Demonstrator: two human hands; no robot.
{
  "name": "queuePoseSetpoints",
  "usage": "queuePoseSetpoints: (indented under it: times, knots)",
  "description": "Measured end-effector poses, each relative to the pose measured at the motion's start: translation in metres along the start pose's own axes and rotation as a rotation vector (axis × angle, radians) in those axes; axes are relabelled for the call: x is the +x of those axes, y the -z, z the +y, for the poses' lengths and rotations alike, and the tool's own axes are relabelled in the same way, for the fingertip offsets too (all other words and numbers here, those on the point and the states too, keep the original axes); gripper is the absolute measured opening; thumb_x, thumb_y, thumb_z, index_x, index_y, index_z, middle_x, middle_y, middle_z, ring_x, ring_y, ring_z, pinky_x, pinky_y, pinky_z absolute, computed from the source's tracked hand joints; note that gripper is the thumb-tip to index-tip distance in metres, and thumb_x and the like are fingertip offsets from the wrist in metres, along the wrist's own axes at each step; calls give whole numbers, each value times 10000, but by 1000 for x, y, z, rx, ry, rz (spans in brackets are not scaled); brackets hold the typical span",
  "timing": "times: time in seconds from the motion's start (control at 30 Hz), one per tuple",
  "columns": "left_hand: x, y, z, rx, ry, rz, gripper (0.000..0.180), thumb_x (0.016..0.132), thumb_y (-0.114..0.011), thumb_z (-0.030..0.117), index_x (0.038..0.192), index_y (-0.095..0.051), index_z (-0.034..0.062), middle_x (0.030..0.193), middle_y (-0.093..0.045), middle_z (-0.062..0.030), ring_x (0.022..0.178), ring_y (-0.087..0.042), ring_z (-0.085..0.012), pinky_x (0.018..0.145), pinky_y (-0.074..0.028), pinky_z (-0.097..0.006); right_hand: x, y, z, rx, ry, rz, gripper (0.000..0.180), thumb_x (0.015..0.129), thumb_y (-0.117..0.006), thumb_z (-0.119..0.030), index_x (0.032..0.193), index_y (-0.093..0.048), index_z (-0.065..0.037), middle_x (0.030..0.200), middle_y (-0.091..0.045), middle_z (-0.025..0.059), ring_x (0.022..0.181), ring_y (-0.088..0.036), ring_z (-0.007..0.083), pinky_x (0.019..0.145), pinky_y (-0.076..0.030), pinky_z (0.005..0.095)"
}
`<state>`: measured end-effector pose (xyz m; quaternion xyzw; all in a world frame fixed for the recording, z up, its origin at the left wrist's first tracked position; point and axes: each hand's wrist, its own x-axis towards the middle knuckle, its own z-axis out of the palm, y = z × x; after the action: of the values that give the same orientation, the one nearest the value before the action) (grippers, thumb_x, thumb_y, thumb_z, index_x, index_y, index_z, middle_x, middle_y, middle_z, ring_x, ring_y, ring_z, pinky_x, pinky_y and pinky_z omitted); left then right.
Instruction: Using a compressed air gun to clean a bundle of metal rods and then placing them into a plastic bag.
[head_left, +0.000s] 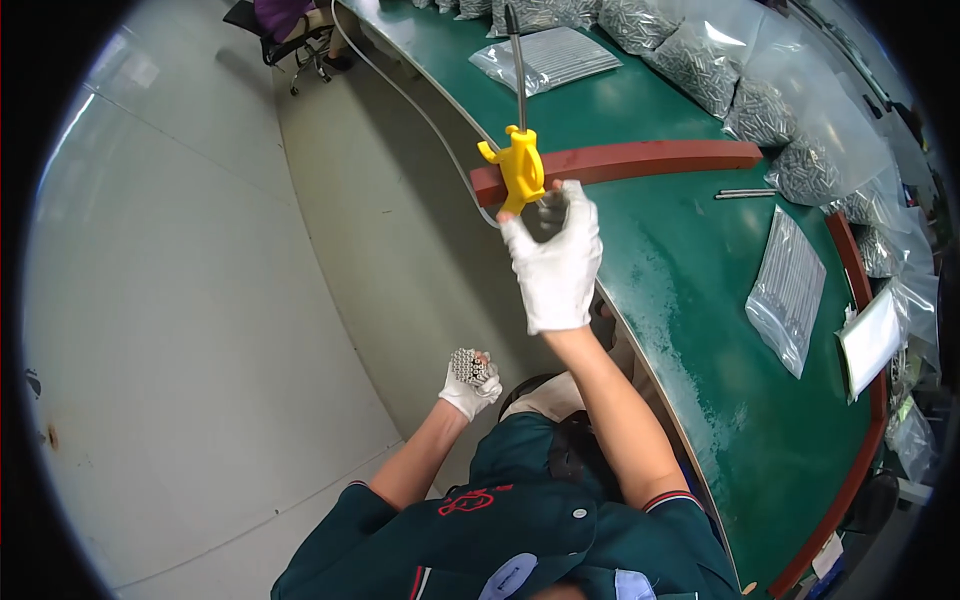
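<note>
L hand, white glove, is low at near ctr, left of the counter; its grip is closed round a bundle of small metal tubes, ends facing up. R hand, also gloved, is out farther at the counter's left edge, at a yellow tool w/ a long metal nozzle pointing far. Thumb is by the tool's near end, fingers curved on its right; can't tell if that grip is closed on it. Tool overlaps the left end of a red bar lying across the green counter; grey hose runs from far left toward the tool. Right of R hand: 2 loose rods, a clear bag of rods, white pkt. Another rod bag lies far. Clear bags of small metal pcs line the far/right side. Far left: seated person, blk chair.
</note>
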<state>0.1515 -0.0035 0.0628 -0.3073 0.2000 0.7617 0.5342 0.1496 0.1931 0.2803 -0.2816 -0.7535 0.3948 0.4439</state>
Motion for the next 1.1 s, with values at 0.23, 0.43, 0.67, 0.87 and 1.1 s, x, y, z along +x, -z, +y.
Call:
queuePoseSetpoints:
  times: [0.23, 0.43, 0.67, 0.87, 1.1]
  knots:
    - [-22, -10, 2, -21, -70, 38, 269, 830, -452, 318, 653, -543, 136, 609, -529, -33, 369, -312, -174, 347, -201, -289, 25, -8, 1, -265, 75, -46, 356, 683, -735, -327, 877, -633, -46, 797, -608, 134, 749, -609, 307, 673, -480, 408]
    - [-22, -8, 6, -89, -75, 76, 273, 824, -451, 322, 648, -546, 136, 588, -516, -70, 335, -269, -174, 345, -199, -292, 23, -13, 4, -170, 118, 39, 278, 694, -723, -260, 818, -623, -32, 780, -616, 143, 694, -613, 316, 634, -486, 410]
    - [-23, -11, 8, -58, -65, 42, 182, 774, -505, 248, 631, -515, 136, 609, -526, -14, 381, -301, -180, 370, -213, -302, 19, -11, 0, -137, 81, 16, 284, 750, -688, -227, 911, -563, -29, 726, -630, 170, 640, -622, 344, 617, -492, 409]
    - [-22, -5, 9, -69, -36, 45, 164, 734, -553, 240, 623, -526, 121, 579, -519, -37, 355, -269, -178, 366, -204, -309, 25, -7, -4, 483, -66, -39, 371, 763, -717, -204, 967, -468, -20, 779, -630, 115, 664, -624, 194, 641, -496, 306]
    - [-26, -15, 5, -66, -191, 295, 373, 843, -390, 465, 772, -576, 150, 614, -546, -25, 425, -415, -185, 383, -268, -308, -11, 8, -9, 480, 54, -491, 408, 672, -774, -148, 985, -551, -12, 913, -606, 99, 780, -621, 187, 755, -481, 268]
